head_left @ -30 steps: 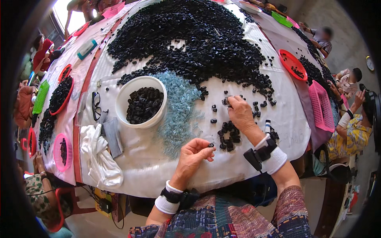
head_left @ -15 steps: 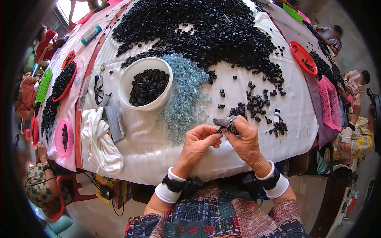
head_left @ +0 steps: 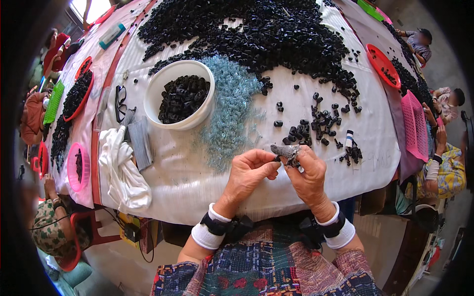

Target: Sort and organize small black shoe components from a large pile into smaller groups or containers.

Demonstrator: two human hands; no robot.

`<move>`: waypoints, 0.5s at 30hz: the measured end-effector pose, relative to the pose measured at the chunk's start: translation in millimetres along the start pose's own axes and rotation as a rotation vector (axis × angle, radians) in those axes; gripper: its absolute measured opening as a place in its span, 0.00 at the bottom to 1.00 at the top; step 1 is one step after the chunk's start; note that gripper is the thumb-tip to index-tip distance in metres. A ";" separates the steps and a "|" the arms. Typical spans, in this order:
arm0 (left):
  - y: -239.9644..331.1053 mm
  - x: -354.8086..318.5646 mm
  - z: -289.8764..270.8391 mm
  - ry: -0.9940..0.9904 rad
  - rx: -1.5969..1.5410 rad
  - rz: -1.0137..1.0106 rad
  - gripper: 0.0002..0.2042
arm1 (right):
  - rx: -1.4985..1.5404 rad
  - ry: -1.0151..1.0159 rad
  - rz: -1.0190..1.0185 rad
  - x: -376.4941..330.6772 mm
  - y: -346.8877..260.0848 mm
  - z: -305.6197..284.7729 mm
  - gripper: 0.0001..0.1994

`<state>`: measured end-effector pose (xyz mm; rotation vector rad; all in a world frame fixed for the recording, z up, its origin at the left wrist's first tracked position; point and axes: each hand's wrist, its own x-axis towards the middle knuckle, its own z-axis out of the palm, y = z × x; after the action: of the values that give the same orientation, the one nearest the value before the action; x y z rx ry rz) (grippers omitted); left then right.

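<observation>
Above the front part of the white-covered table, my two hands meet. The thumb and forefinger of my left hand (head_left: 251,173) pinch a small black piece (head_left: 277,159). My right hand (head_left: 310,176) is closed round a worn, grey, stubby thing (head_left: 285,149) with a blunt end pointing left; its kind I cannot make out. The small black piece sits right by the grey thing, and whether they touch is hard to tell. Just beyond my hands lie loose black plastic parts (head_left: 323,121) and a heap of small, pale blue, see-through pieces (head_left: 229,98).
A white bowl (head_left: 150,108) full of black parts stands left of the blue heap. A large black pile (head_left: 247,37) spreads over the far table. Folded white cloth (head_left: 118,163), eyeglasses (head_left: 119,104) and a small white-and-dark bottle (head_left: 349,138) lie nearby. Other people sit along both sides.
The view has shifted slightly. Both hands stay together, and my right fingers have turned a little around the grey thing. The left pinch on the small black piece persists.
</observation>
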<state>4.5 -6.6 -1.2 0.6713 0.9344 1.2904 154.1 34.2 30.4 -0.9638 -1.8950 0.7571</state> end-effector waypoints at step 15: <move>-0.5 -1.7 1.2 0.010 0.070 -0.007 0.06 | -0.150 -0.031 -0.141 -4.4 3.2 -0.8 0.10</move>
<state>5.7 -8.3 -0.7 0.7157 0.9925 1.2603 157.3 32.3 26.4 -0.9026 -2.0458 0.5558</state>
